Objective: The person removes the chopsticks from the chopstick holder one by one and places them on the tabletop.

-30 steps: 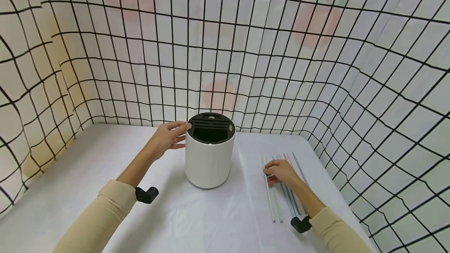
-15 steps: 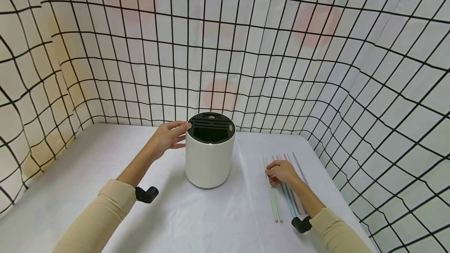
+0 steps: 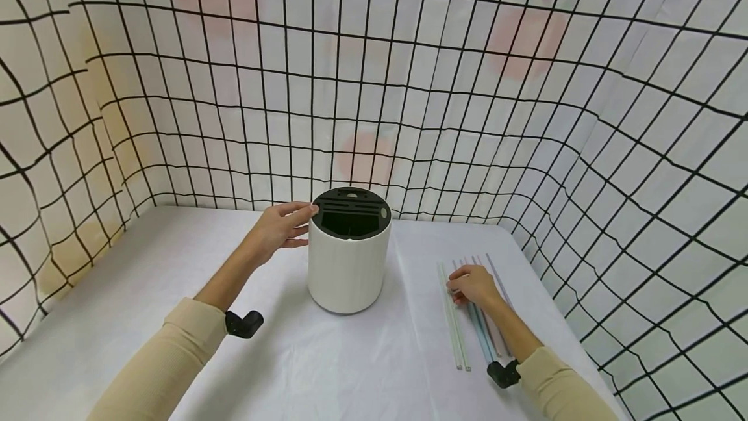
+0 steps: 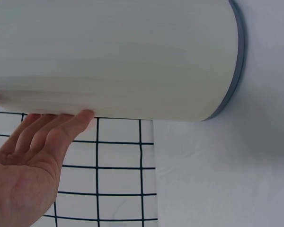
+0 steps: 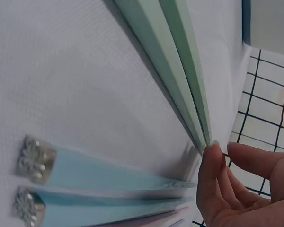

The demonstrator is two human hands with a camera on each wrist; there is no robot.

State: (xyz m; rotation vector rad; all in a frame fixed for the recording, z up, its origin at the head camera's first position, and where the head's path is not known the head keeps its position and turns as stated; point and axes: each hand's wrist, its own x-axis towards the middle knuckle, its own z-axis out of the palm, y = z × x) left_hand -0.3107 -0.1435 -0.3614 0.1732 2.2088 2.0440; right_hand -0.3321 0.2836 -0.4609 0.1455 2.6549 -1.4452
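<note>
**Left hand steadying a white holder, right hand resting on a row of sticks**

On the left of the head view, a beige sleeve is reaching forward over the white tablecloth. The left hand is lying against the upper left side of the white holder, fingers straight and close together, their tips touching the wall just under the black top. In the left wrist view the fingertips are pressing flat on the pale ribbed wall, palm open, nothing gripped. The holder is standing upright near the middle of the table, close to the checked curtain behind it.

To the right of the holder, well apart from it, a row of long thin sticks is lying flat on the cloth, side by side. Two pale green sticks are lying on the left of the row, blue ones next to them with small metal ornaments on their ends, and pinkish ones beyond. The right hand is resting on the far part of the row, fingers loosely bent. In the right wrist view a fingertip is touching the end of the green pair, the thumb just beside it; whether it is pinching a stick cannot be told.
</note>
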